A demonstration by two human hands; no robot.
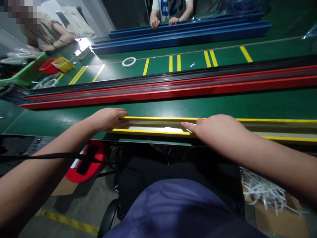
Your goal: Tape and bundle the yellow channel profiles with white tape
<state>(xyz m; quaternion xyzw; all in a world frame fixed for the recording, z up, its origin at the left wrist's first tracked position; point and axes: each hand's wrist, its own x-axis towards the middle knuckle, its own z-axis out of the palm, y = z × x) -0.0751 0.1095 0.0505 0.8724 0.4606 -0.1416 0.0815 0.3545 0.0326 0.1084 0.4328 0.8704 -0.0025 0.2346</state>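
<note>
The left hand [107, 118] lies palm down on the left end of the long yellow rail [148, 132]. Its fingers are stretched over the top and its grip is released, only resting, not closed around anything. To the right of this grip the rail runs along the near edge of the green desk [223, 102]. It is a narrow channel with two glossy yellow rims and a pale, flat floor between them. Further right, the right hand [215, 130] rests on the same rail, its forefinger pointing left along the channel. The other fingers are folded under the palm, so I cannot tell if this grip pinches something or is only pressing. The rail looks stiff, thin-walled and probably light. Because it is so long, I judge that it would swing or bend if it were lifted by one end. It is better to hold it at two places well apart, by the side walls, since the smooth rims may be slippery. Beyond both grips a red rail [173, 92] with the same long shape lies on the matte desk. Far behind it there are blue rails [185, 33], where another person's hands [155, 22] rest.
</note>
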